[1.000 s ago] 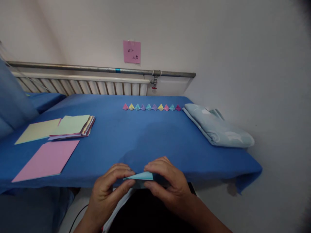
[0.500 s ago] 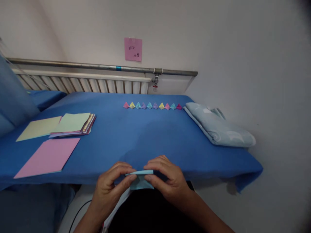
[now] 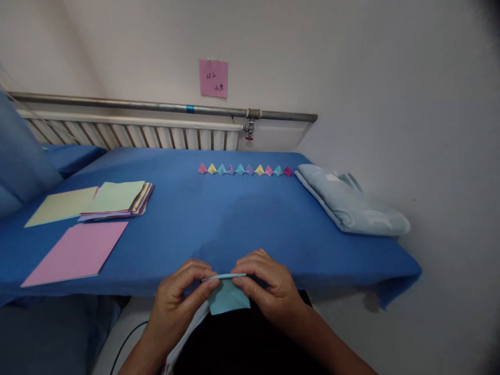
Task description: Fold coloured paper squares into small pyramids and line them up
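A small light-blue piece of paper (image 3: 229, 299) is held at the table's front edge, its top edge folded over in a narrow strip. My left hand (image 3: 180, 298) pinches its upper left corner between thumb and fingers. At the upper right corner, my right hand (image 3: 269, 289) grips it the same way. The lower part of the paper hangs down towards my lap. Farther back on the blue cloth stands a row of several small folded paper shapes (image 3: 240, 169) in pink, yellow, blue and purple.
To the left lie a stack of coloured paper (image 3: 117, 198), yellow sheets (image 3: 62, 205) and pink sheets (image 3: 78, 254). A folded pale-blue blanket (image 3: 351, 203) rests at the right by the wall. Behind the blue-covered table (image 3: 172, 208) runs a radiator (image 3: 148, 136) under a metal pipe (image 3: 133, 104).
The lower part of the light-blue paper has swung down, so more of its face shows. Both hands keep their pinch on the top edge and have barely moved.
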Tool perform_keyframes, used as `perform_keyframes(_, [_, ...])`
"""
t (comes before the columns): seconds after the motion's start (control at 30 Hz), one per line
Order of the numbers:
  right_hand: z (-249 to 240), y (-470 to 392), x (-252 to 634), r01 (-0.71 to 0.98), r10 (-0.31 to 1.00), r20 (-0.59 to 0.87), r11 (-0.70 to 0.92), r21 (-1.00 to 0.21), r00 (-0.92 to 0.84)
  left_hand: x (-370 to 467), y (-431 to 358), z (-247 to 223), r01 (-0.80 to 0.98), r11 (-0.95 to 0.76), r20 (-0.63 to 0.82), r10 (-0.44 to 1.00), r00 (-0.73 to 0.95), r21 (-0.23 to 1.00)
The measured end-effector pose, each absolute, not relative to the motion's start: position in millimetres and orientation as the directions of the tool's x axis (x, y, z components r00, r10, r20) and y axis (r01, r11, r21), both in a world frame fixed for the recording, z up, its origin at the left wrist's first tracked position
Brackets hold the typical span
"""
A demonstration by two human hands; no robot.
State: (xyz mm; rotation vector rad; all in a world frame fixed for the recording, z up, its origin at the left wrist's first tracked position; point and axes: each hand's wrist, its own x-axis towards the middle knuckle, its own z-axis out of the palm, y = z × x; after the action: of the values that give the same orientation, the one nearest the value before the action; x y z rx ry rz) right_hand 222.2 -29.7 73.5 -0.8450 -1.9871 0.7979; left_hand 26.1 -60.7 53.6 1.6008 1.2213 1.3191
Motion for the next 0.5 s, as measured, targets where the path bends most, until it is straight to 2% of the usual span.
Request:
perform_keyframes(0.33, [69.1,-28.4,220.1,0.25,0.786,0.44,0.574,-0.78,-0.434,29.7,-59.0,56.2,0.25,-0.28,0.269,0.96,0.079,0.927])
perform_keyframes(0.5, [69.9,-28.4,219.0,0.27,0.806,0.381,0.531,-0.803,-0.453,33.1,-56.8,55.2,0.161,-0.144,0.141,0.989,0.034,0.976])
